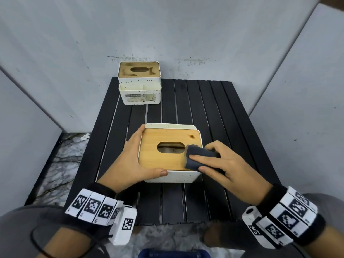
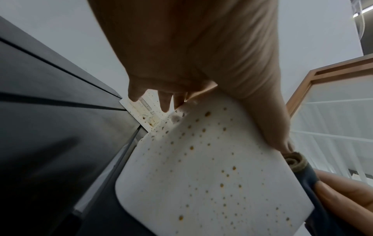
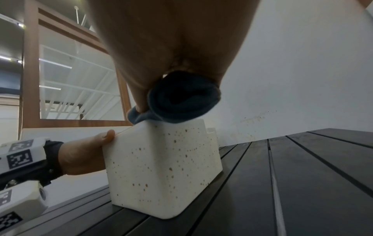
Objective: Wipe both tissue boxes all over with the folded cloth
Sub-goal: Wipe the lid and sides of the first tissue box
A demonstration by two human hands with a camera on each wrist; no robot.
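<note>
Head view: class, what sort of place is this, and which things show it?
Probably a staged recording booth, not a home: plain grey-white wall panels close in a small black slatted table, and white wristbands printed with black square codes sit on both wrists.

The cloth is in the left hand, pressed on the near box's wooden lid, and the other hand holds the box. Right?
No, the head view shows the cloth in the right hand, pressed on the wooden lid of the near box; the left hand holds the box.
</note>
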